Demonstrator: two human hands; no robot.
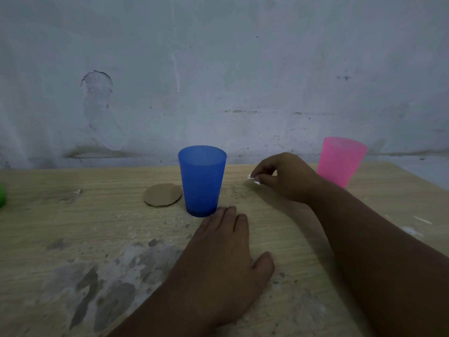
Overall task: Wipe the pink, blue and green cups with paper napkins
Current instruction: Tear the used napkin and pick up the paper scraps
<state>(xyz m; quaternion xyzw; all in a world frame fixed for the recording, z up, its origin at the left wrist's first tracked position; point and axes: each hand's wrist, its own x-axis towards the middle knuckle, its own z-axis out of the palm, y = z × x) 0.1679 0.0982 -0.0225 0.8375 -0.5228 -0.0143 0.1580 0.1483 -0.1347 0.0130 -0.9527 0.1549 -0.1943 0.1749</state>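
Note:
A blue cup (201, 178) stands upright at the middle of the wooden table (73, 227). A pink cup (340, 160) stands upright at the back right. Only a sliver of the green cup (2, 197) shows at the left edge. My left hand (223, 254) lies flat on the table, fingers straight, its fingertips just in front of the blue cup's base. My right hand (286, 178) hovers between the blue and pink cups, its fingertips pinching a tiny white scrap of paper napkin (252, 179) just above the table.
A round brown cardboard disc (162, 194) lies left of the blue cup. The tabletop is worn, with grey patches near the front left and small white scraps at the right. A scuffed pale wall stands right behind the table.

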